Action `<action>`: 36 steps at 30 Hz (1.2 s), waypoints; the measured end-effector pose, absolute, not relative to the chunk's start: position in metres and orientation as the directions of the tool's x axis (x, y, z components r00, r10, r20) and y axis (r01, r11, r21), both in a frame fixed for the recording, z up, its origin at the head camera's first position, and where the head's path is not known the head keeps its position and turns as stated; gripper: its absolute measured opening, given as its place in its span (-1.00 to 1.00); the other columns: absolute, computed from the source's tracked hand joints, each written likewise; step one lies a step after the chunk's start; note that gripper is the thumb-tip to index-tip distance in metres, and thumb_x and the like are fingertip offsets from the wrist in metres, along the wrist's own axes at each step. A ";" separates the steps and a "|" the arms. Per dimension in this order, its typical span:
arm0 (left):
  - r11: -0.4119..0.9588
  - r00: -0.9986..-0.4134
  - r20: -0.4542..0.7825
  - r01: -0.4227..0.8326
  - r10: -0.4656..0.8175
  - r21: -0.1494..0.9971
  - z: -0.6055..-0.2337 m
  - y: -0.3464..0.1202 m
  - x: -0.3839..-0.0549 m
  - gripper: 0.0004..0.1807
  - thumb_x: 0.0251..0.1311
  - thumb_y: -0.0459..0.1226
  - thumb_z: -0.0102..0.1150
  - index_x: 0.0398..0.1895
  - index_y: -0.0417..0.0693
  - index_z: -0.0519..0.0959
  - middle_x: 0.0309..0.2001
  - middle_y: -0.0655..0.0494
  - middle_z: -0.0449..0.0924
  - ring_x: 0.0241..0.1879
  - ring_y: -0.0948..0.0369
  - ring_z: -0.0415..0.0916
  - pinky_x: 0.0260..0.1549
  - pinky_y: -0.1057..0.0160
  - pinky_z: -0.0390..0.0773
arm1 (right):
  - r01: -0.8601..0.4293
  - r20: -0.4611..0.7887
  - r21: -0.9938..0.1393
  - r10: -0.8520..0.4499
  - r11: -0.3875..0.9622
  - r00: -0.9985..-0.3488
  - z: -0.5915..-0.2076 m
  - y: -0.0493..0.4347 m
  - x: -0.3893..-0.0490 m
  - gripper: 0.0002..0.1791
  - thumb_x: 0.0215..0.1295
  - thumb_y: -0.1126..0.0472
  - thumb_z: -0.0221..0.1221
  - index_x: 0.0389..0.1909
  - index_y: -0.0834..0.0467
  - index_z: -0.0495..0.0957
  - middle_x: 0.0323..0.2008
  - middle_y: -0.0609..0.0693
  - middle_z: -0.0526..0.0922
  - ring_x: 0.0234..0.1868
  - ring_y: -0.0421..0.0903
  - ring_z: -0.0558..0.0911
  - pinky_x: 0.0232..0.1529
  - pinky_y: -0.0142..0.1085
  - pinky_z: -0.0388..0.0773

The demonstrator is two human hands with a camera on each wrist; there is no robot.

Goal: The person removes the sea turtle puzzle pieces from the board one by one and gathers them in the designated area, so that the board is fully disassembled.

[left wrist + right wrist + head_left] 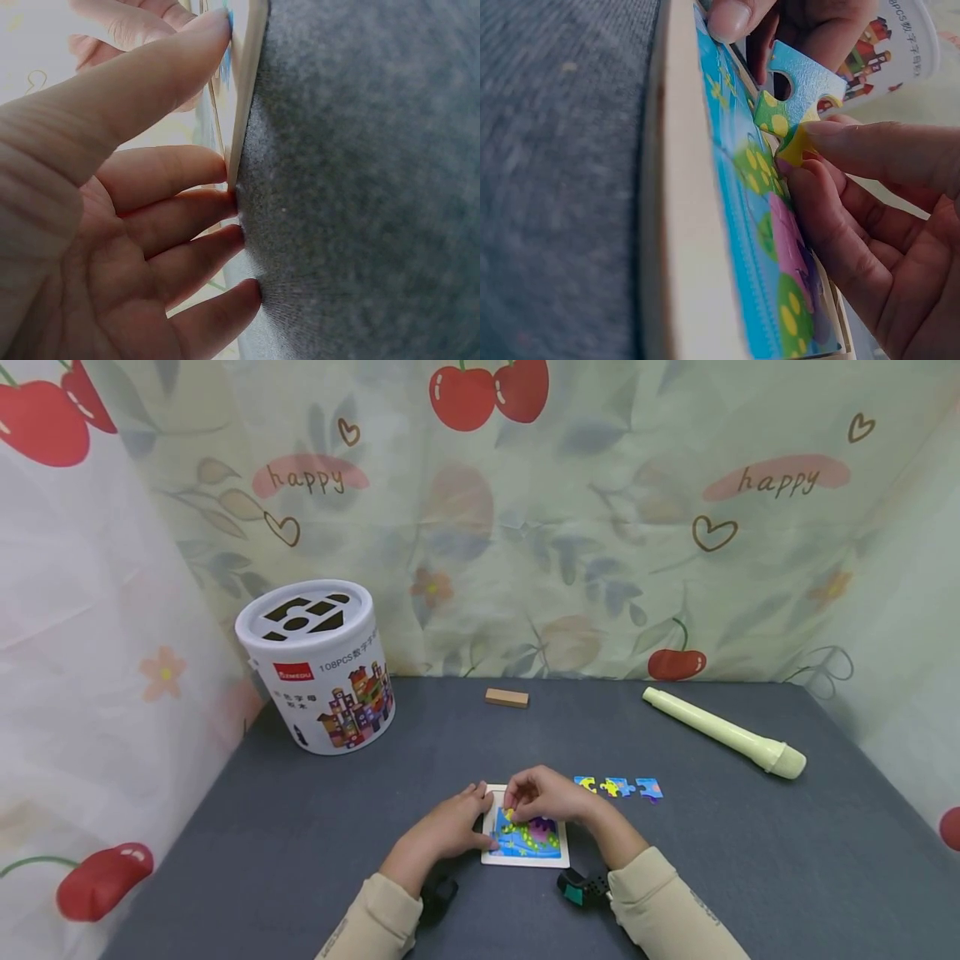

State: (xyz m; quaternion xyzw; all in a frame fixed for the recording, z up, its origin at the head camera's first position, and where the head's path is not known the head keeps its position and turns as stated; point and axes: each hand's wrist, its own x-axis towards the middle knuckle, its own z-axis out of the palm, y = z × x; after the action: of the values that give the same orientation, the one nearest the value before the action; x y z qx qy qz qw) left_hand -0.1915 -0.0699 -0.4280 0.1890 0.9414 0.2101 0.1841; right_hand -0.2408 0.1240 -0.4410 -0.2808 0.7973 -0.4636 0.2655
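Note:
A small jigsaw puzzle in a pale wooden tray [527,862] lies on the dark table, its lower part filled with a blue, green and pink picture. My left hand [448,823] rests along the tray's left side, thumb on the picture and the other fingers at the edge and tabletop. Between thumb and forefinger my right hand [553,795] pinches a blue, green and yellow puzzle piece [804,81]. In the right wrist view that piece stands tilted, close over the picture. Several loose puzzle pieces [619,787] lie in a row right of the tray.
A white bucket [315,668] with a slotted lid stands at the back left. A small wooden block [507,697] lies at the back middle, and a pale yellow toy microphone [723,732] at the right. Printed curtains [510,568] hang behind and beside the table.

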 end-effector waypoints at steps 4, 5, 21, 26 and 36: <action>0.837 -0.857 -0.272 0.277 0.437 0.472 -0.427 -0.070 -0.191 -0.25 0.07 -0.08 0.29 0.32 -0.16 0.29 0.42 -0.11 0.09 0.43 -0.03 -0.01 0.32 -0.04 0.16 | -0.199 -0.164 -0.889 -0.693 0.413 -0.702 -0.441 0.124 -0.239 -0.91 0.12 0.41 0.21 -0.33 0.29 0.56 -0.44 -0.06 0.58 -0.45 -0.25 0.50 -0.36 -0.44 0.49; 0.837 -0.857 -0.272 0.278 0.438 0.472 -0.427 -0.070 -0.191 -0.25 0.07 -0.08 0.29 0.32 -0.16 0.29 0.42 -0.11 0.09 0.43 -0.03 -0.01 0.31 -0.04 0.17 | -0.205 -0.158 -0.889 -0.696 0.409 -0.701 -0.441 0.123 -0.239 -0.91 0.12 0.42 0.21 -0.33 0.30 0.55 -0.44 -0.04 0.59 -0.43 -0.24 0.51 -0.35 -0.43 0.50; 0.840 -0.858 -0.272 0.279 0.435 0.466 -0.430 -0.069 -0.192 -0.23 0.07 -0.08 0.29 0.33 -0.17 0.26 0.43 -0.12 0.07 0.44 -0.02 -0.01 0.34 -0.01 0.13 | -0.181 -0.155 -0.885 -0.638 0.428 -0.754 -0.443 0.144 -0.236 -0.86 0.20 0.34 0.18 -0.27 0.34 0.55 -0.47 -0.01 0.59 -0.50 -0.24 0.54 -0.45 -0.40 0.55; 0.849 -0.864 -0.272 0.274 0.424 0.453 -0.430 -0.069 -0.192 -0.22 0.06 -0.08 0.29 0.34 -0.17 0.26 0.43 -0.11 0.08 0.43 -0.02 -0.01 0.34 -0.02 0.14 | -0.146 -0.172 -0.885 -0.603 0.441 -0.779 -0.442 0.159 -0.233 -0.85 0.23 0.32 0.16 -0.25 0.34 0.55 -0.47 -0.02 0.59 -0.51 -0.21 0.52 -0.47 -0.39 0.54; 0.848 -0.866 -0.264 0.277 0.424 0.452 -0.430 -0.069 -0.191 -0.21 0.06 -0.09 0.30 0.34 -0.17 0.26 0.43 -0.10 0.07 0.44 0.00 -0.02 0.35 0.00 0.12 | -0.075 -0.189 -0.902 -0.547 0.424 -0.816 -0.442 0.191 -0.228 -0.79 0.24 0.31 0.15 -0.20 0.39 0.53 -0.43 0.03 0.59 -0.45 -0.16 0.55 -0.41 -0.34 0.58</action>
State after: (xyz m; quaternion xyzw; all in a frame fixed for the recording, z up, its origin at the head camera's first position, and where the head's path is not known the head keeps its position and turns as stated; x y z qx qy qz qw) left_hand -0.1907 -0.0689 -0.4303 0.1856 0.9443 0.2038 0.1799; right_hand -0.2277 0.1912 -0.4416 -0.1918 0.8103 -0.5011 0.2354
